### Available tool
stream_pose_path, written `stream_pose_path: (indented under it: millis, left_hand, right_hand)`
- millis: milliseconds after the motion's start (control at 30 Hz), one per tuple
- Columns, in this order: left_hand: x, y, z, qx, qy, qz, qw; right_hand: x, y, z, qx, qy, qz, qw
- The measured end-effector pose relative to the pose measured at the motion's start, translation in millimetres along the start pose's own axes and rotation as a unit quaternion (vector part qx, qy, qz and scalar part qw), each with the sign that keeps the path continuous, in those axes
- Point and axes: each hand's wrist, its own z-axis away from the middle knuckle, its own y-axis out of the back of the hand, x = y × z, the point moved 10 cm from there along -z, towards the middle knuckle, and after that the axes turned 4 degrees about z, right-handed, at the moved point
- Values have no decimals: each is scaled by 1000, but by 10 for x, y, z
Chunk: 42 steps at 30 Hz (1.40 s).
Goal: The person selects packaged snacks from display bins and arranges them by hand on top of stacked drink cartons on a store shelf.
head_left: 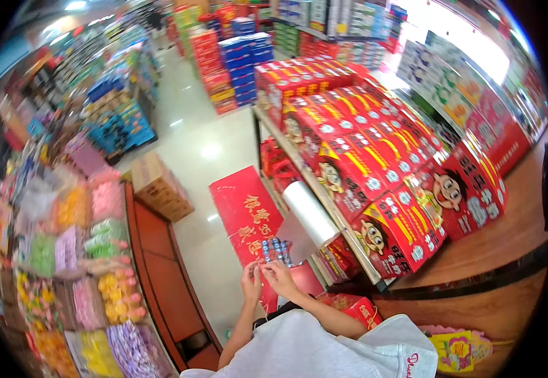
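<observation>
My left hand and my right hand are close together at the lower middle, fingertips bent inward and pinched. What lies between the fingertips is too small to make out. Just beyond them is a cluster of small blue and silver packs; whether my fingers touch it is unclear. A white roll of plastic film rests along the shelf edge, with a translucent sheet hanging from it beside the packs. Below and behind lies a red panel with gold characters.
Red milk cartons are stacked on the shelf to the right. Brown cardboard boxes stand on the aisle floor. Bagged candies fill the left display. A red box sits low by my right forearm. Blue cartons stand farther back.
</observation>
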Motion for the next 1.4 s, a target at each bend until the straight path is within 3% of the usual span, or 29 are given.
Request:
stream_pose_path:
  millis: [267,500,733,800,967,1033,1200,1267,1400]
  left_hand:
    - [-34,1389,477,174,21,4,984]
    - [157,2684,1161,333,30,17,942]
    - [263,3902,2207,530,-35,-28,847]
    - [216,4247,2686,624,-74,-24,777]
    - [38,5025,3753,726,-43,-28,686]
    - [-55,5276,4201,769,-15,-92,632]
    - [-595,5719,4965,791,99,-83,598]
    - [-588,5831,5211,823,107,-133,542]
    - [-1119,5987,5454,819,216,-46,530]
  right_hand:
    - [-666,-1351,464,-266,56,-23,962]
    - [-1395,-2285,1024,-363,141,-42,920]
    - [-2236,-3248,2035,-530,190,-95,821]
    - [-2495,-3467,2354,-568,191,-99,795]
    - [-3062,-4056,3312,-658,220,-121,710]
    - [-3184,-4328,3683,-680,222,-139,685]
    - [-3452,-4868,4416,-696,278,-154,644]
    - [-3390,-5170,4680,-747,225,-128,613]
    - [-3268,-5543,5077,-787,176,-73,587]
